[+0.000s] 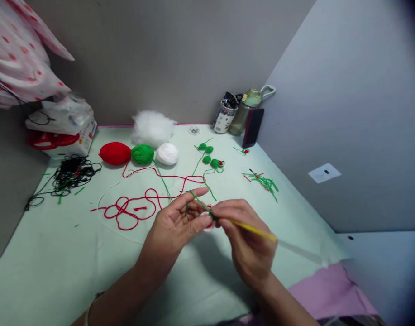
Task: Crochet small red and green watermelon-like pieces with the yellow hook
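**Yellow hook (258, 232) meets green yarn (196, 198), dead centre**

The left hand (176, 224) carries the green yarn over its forefinger and pinches a small white-and-red crocheted piece (209, 225) just above the worktop (74, 262). The right hand (250, 244) pinches the hook. Its tip is in at the piece, and its handle slants out right and back toward the person. The hands meet at the piece, and the green ball (142, 154) lies well beyond, up-left.

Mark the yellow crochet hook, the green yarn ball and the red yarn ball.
yellow crochet hook (255, 231), head view, mid-shaft.
green yarn ball (142, 154), head view, centre.
red yarn ball (115, 153), head view, centre.
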A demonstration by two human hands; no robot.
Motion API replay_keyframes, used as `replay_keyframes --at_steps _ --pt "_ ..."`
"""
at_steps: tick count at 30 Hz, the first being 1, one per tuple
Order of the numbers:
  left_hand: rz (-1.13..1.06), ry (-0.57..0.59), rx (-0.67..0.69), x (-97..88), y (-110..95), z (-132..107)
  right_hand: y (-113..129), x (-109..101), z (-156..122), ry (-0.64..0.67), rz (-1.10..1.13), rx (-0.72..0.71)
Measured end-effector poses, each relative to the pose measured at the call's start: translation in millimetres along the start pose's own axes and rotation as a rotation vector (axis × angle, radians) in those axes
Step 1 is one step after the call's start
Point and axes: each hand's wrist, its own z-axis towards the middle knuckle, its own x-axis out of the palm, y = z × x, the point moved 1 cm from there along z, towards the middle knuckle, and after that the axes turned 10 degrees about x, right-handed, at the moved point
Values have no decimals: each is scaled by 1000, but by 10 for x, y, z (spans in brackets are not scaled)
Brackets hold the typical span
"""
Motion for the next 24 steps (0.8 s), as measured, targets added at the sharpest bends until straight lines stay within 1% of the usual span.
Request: replay_keyframes --at_steps 2,3,4,5,7,9,11,12,14,16,19,21,24 --pt "-61 -11 -24 16 14 -5 -13 1 -56 13 -214 -141" --pt "-103 -12 -60 22 16 -5 -18 -3 -70 20 -273 -197" --pt "-146 -9 -104 26 14 -4 -21 -13 -70 17 -281 -212" --pt "-183 -9 -150 27 7 0 -20 -27 -55 10 -235 -187" --pt "-216 -16 -203 20 -15 10 -14 -59 9 -41 -21 -47" --pt "-187 -27 -181 6 -33 17 -13 -73 82 -78 249 102" --pt "-116 -26 -119 -2 -29 12 -28 -52 131 -40 443 203" --pt "-80 -19 -86 -1 -20 5 -42 -31 143 -5 488 236" --pt "-26 -7 -36 11 4 -12 -77 14 147 42 508 291" --pt "0 -13 -10 30 19 -27 -111 46 143 45 518 362" --pt "27 -70 13 66 10 -47 -130 58 153 25 584 475" --pt "46 -99 23 89 -8 -60 -121 50 171 11 611 507" --pt "116 -115 48 99 -32 -72 -106 39 191 4 615 502"
